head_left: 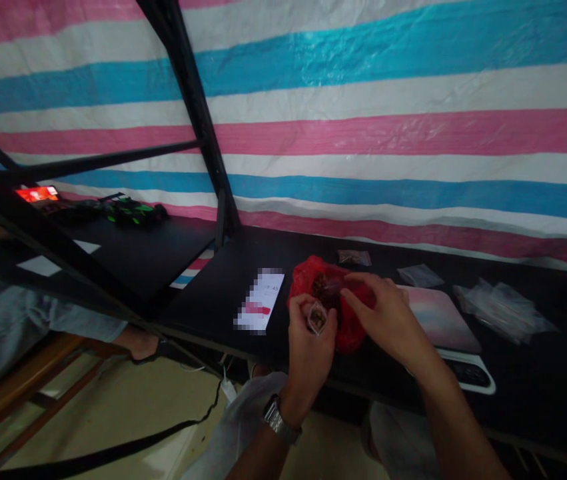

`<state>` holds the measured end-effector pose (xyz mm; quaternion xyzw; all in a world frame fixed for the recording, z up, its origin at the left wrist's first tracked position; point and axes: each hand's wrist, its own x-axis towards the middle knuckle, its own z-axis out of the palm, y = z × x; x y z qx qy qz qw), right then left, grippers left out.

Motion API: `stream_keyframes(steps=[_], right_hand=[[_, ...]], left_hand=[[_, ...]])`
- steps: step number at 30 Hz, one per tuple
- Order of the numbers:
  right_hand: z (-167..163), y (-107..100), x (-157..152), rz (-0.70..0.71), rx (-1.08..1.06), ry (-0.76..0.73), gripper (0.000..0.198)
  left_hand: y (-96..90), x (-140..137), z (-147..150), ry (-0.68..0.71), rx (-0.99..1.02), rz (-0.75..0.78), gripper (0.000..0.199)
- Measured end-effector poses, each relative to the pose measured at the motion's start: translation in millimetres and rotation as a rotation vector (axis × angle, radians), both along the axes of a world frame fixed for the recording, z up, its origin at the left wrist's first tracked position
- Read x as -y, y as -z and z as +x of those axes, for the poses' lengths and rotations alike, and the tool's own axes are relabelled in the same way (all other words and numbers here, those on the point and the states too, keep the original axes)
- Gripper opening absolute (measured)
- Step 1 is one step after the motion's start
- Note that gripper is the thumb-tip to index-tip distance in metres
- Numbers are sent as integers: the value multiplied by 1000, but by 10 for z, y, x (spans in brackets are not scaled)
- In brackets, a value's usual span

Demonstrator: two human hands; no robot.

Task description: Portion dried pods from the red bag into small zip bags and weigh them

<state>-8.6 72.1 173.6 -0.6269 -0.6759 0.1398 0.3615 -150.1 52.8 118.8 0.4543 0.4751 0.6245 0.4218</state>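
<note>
My left hand [310,340] is closed around a small clear plastic bag [317,319], whose open mouth faces up and shows small brown pieces inside. Just beyond it on the black table lies an open red plastic bag [308,275] with dark brown bits [322,285] in it. My right hand [380,313] reaches over the red bag from the right, thumb and forefinger drawn close together at its opening. Whatever those fingertips pinch is too small or too blurred to make out.
A phone [263,300] with a lit screen lies left of the red bag. Behind is a filled small bag [354,257]; to the right are an empty clear bag [420,275], a pinkish-grey case [440,320] and stacked clear bags [506,310]. A black metal frame [206,133] stands left, beside another person's leg [78,317].
</note>
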Motion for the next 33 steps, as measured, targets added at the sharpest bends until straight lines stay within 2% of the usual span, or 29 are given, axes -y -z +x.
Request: stream_keyframes(steps=[2,5,8,13,16,18,23,26,30,33], right_hand=[[-14,-62,99,12,-45,-157,22],[-12,-149,210,-58,-141,-398,24],[40,-202,253,-123,-188,-482,21],[149,-266,290,-145,-215,-550,13],[217,-311,302,-134,-262,-475,8],[329,-338,301,-111,-301,-380,7],[923,-318,293,81,-452,38,17],[1302,-194,277,93,-443,252,20],[1555,50,204,-5,-325,306,17],[1614,176,152,-10,-236,353,19]], left_hand=[[2,32,8,43,8,34,30],[6,97,5,229,22,116,31],[-15,158,-11,382,86,155,34],[-72,195,-45,506,182,120,38],[-58,187,-50,570,161,131,38],[-29,176,-47,547,88,151,37],[50,128,-15,466,-249,207,28],[78,99,31,466,-430,213,24],[88,89,111,460,-487,243,27],[84,98,166,467,-522,266,27]])
